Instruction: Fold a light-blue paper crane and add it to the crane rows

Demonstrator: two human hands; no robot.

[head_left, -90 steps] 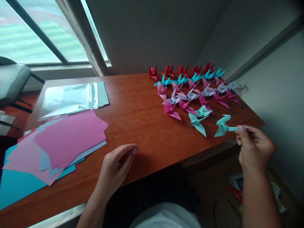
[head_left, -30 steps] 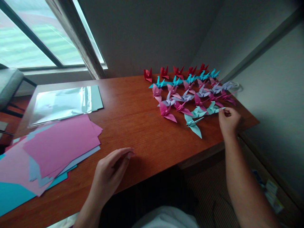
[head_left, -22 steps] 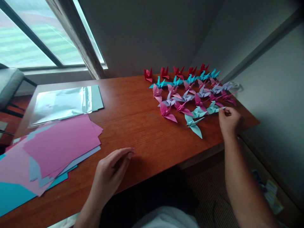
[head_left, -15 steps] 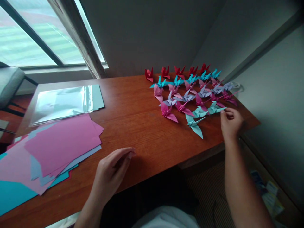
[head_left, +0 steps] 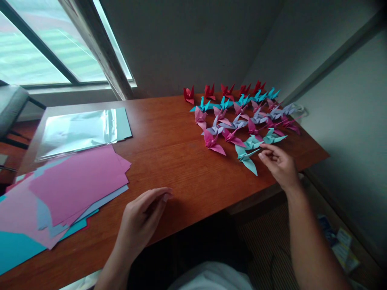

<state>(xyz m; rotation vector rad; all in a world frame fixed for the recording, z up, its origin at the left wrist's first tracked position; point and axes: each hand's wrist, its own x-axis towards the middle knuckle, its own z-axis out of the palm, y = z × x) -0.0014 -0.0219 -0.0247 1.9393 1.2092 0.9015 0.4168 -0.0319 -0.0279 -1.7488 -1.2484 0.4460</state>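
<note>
Several folded paper cranes in red, blue, pink, lilac and teal stand in rows on the far right of the wooden table. A teal crane sits at the right end of the near row. My right hand hovers just in front of it, empty, fingers loosely curled and apart, close to another teal crane. My left hand rests on its edge at the table's near rim, fingers extended, holding nothing.
Loose sheets of pink, lilac and blue paper lie fanned on the left. A shiny clear plastic sleeve lies behind them. A window and a chair are at the far left. Walls close off the back and right.
My right hand carried the teal crane to the right end of the near row, set it down and let go, then drew back toward me and to the left. The left hand stayed put.
</note>
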